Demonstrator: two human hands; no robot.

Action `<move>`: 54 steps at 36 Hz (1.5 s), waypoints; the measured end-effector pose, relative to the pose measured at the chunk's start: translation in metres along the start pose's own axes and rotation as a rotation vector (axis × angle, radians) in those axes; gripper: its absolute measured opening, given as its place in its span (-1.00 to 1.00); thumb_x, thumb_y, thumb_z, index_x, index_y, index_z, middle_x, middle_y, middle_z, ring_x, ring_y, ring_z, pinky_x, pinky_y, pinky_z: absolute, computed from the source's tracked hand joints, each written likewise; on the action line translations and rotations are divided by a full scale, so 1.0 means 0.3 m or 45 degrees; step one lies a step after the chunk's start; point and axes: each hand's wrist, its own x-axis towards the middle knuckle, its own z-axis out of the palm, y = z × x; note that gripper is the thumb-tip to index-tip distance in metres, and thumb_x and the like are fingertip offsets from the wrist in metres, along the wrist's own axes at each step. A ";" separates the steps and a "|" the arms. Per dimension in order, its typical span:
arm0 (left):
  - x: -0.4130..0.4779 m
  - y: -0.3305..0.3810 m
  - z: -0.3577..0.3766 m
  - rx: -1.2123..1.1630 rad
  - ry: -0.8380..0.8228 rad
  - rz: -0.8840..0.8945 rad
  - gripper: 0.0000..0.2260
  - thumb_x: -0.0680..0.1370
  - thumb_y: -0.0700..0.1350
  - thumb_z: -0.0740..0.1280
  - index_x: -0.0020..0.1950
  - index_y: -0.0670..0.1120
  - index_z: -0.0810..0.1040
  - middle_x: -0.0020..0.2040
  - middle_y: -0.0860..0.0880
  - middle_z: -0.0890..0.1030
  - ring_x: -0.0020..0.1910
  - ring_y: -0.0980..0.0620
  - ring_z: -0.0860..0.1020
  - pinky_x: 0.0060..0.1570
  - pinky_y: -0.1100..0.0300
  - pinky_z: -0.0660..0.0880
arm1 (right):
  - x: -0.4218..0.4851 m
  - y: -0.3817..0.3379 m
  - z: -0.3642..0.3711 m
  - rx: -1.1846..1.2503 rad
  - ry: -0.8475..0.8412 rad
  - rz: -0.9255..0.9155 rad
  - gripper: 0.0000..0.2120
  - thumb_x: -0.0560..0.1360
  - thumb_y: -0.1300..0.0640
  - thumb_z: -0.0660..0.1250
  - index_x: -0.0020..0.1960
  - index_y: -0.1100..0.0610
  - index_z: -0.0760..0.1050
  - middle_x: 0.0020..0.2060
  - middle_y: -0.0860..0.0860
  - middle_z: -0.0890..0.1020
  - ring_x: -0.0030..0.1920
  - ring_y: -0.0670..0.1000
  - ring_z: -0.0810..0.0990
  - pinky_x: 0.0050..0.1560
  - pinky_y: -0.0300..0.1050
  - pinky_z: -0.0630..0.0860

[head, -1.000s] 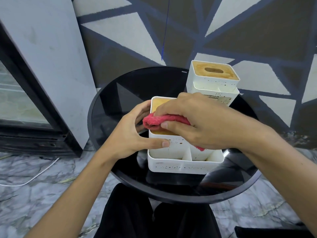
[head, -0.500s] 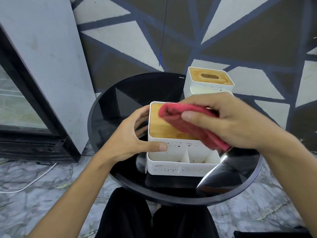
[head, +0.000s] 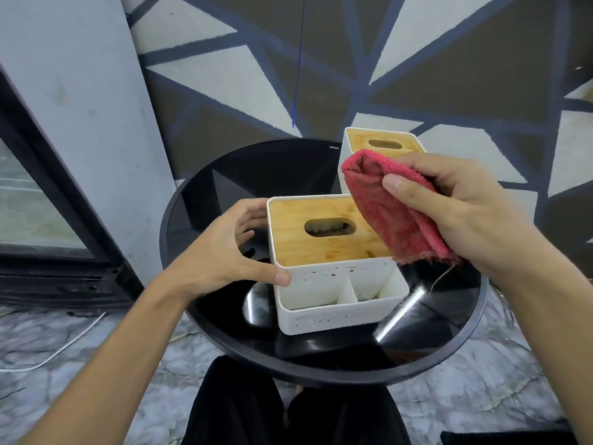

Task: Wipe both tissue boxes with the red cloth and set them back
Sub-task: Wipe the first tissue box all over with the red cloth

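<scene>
In the head view, a round black glass table (head: 256, 168) is filling the centre of the frame, and both task boxes are standing on it. The near white plastic tissue box with a wooden lid and oval slot (head: 330, 248) is sitting in the middle of the frame, its divided front tray facing the lower edge. The far white tissue box with the same wooden lid (head: 382, 144) is standing behind it, toward the upper right, partly hidden by the cloth.

The left hand (head: 221, 252) is gripping the near box at its left end: the thumb is pressing on the front wall by the corner, and the curled fingers are reaching around the left side.

The right hand (head: 465, 203) is holding the folded red terry cloth (head: 394, 213) right of centre, pinching it between the thumb on top and the curled fingers underneath. The cloth is hanging over the right end of the near lid; whether it is touching the wood cannot be told. A loose thread is dangling from its frayed lower edge.

A white cable (head: 64, 348) is lying on the grey marble floor (head: 481, 396) at lower left.
</scene>
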 end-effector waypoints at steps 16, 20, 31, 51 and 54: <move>-0.159 0.030 0.194 -0.024 0.683 0.034 -0.32 0.14 0.34 0.66 0.11 0.10 0.52 0.05 0.18 0.67 0.10 0.11 0.65 0.08 0.41 0.53 | -0.016 0.016 -0.017 0.073 0.083 0.021 -0.80 0.70 0.10 0.35 0.12 -0.14 0.71 -0.09 -0.08 0.74 -0.08 -0.03 0.74 -0.10 -0.14 0.68; -0.186 0.059 0.254 0.036 0.761 0.014 -0.38 0.19 0.30 0.70 0.07 0.13 0.51 0.01 0.17 0.65 0.09 0.12 0.64 0.04 0.41 0.51 | -0.015 0.016 -0.022 -0.006 0.074 0.009 -0.81 0.71 0.09 0.35 0.13 -0.15 0.70 -0.09 -0.11 0.74 -0.08 -0.05 0.74 -0.11 -0.15 0.67; -0.200 0.056 0.262 -0.035 0.498 0.142 -0.20 0.21 0.30 0.65 0.38 0.18 0.48 0.21 0.12 0.64 0.34 0.06 0.58 0.38 0.22 0.45 | -0.002 0.016 -0.040 -0.310 -0.092 0.014 -0.83 0.71 0.03 0.33 0.18 -0.15 0.68 -0.04 -0.14 0.73 -0.03 -0.03 0.71 -0.08 -0.08 0.67; 0.027 0.047 0.122 -0.037 -0.437 0.216 0.35 0.20 0.34 0.67 0.75 0.11 -0.12 0.72 0.21 0.09 0.71 0.13 0.09 0.69 -0.13 0.06 | 0.165 0.010 0.074 -0.763 -0.416 0.040 -0.76 0.74 0.02 0.28 0.35 -0.02 0.63 0.10 -0.09 0.70 0.06 -0.06 0.60 -0.02 -0.37 0.48; 0.029 0.044 0.116 -0.024 -0.450 0.211 0.36 0.21 0.28 0.70 0.74 0.10 -0.14 0.71 0.23 0.10 0.70 0.17 0.10 0.69 -0.08 0.09 | 0.175 0.006 0.080 -0.782 -0.433 0.049 -0.73 0.74 0.00 0.27 0.37 -0.02 0.62 0.14 -0.09 0.70 0.09 -0.07 0.60 0.02 -0.36 0.50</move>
